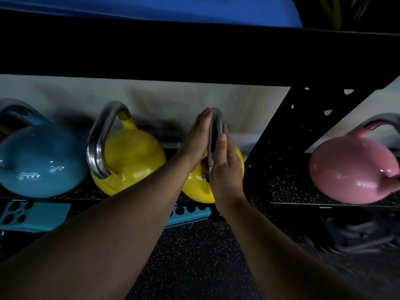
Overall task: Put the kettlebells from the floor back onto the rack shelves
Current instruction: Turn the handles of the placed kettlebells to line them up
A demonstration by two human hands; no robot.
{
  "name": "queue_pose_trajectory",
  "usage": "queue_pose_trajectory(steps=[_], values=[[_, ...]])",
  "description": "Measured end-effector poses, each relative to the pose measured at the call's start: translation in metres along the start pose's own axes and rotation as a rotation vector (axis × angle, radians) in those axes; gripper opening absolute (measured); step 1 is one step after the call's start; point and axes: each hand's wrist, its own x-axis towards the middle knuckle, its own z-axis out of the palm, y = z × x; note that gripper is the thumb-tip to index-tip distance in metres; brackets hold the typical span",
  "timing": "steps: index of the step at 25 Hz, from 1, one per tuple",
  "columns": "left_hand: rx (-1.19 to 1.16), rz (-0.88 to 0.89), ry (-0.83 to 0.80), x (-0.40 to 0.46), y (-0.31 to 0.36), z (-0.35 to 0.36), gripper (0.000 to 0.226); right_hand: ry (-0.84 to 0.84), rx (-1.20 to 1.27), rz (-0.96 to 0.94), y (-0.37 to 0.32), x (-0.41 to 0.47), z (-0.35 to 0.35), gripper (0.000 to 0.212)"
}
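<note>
Kettlebells counted: four on the shelf level across the middle of the frame, namely one glossy blue kettlebell point(41, 161) at left, two glossy yellow ones, and one glossy pink kettlebell point(352, 169) at right.
Free yellow kettlebell point(132, 156): left of centre, just beside the blue one, steel handle tilted toward the left.
Held yellow kettlebell point(202, 189): centre of the frame, resting on the speckled black rubber shelf surface point(287, 187), near its front edge; its grey steel handle point(216, 128) stands edge-on to the camera.
Left hand point(195, 139): flat against the left side of that handle, fingers extended upward, thumb tucked low by the bell.
Right hand point(227, 165): laid on the right side of the handle, fingers loosely curled against it, not wrapped round.
Rack: black steel upright with punched holes point(279, 137) slants between the held bell and the pink one; a broad black beam point(194, 53) spans the upper frame.
Other things: blue padded mat point(151, 9) at the top; two light-blue perforated brackets point(32, 215) below the shelf; dark plates, indistinct, lower right.
In the way: both forearms cover much of the held bell.
Writing: faint white marks on the blue bell, unreadable.
</note>
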Motion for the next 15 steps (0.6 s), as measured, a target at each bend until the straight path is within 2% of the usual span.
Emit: queue_pose_trajectory(steps=[5, 15], values=[[0.013, 0.001, 0.039, 0.003, -0.006, 0.0, 0.075, -0.008, 0.037, -0.004, -0.004, 0.003, -0.001, 0.043], [0.068, 0.021, 0.026, 0.001, -0.002, 0.001, 0.061, -0.023, -0.022, -0.025, -0.005, 0.005, -0.007, 0.042]])
